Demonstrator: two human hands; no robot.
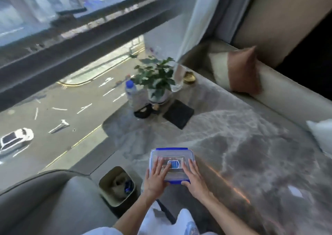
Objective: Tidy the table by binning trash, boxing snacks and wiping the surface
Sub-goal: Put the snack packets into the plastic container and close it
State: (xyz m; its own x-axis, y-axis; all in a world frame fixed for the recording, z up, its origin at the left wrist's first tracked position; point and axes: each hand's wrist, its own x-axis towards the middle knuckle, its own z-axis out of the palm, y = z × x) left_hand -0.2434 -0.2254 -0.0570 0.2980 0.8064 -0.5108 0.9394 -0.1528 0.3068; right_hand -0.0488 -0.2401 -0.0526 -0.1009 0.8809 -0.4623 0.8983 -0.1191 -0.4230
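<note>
Left hand (156,178) and right hand (193,176) lie flat, fingers extended, grasping nothing, atop the clear blue-rimmed container (172,164); the blue label between them is unreadable.

We count two hands, the left hand (156,177) and the right hand (193,178), one box (172,164), one bin (116,185), one bottle (131,95), one plant (155,78), one bowl (189,77), one black mat (178,113) and one bench (242,153).
</note>
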